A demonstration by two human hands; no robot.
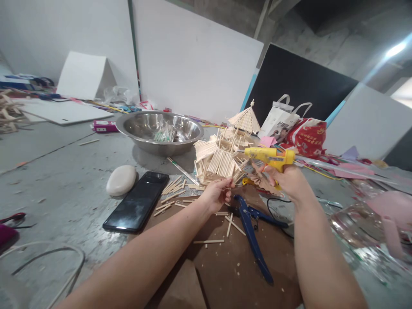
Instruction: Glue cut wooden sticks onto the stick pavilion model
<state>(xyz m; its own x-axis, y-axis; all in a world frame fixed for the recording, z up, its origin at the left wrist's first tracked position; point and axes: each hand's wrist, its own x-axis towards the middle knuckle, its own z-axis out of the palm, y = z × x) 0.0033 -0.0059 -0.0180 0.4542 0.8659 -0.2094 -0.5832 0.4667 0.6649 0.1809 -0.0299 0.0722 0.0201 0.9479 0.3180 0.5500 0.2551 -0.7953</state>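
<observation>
A yellow hot glue gun [270,157] is gripped in my right hand [288,180], its nozzle pointing left at the stick model. A long clear glue stick [337,166] trails from its back. The stick model [222,161], built of thin pale wooden sticks with a pointed roof [246,120], stands just beyond my hands. My left hand [217,195] is pinched closed at the model's front lower edge; what its fingertips hold is too small to make out. Below that hand, blue-handled cutters [252,234] lie on the brown board [225,268] among loose sticks [208,241].
A metal basin [159,148] with small sticks inside stands behind on the left. Nearer are a black phone [137,201] and a white rounded object [121,180]. Paper bags [307,135] and clear plastic [357,219] crowd the right. A cable [75,266] curls at lower left.
</observation>
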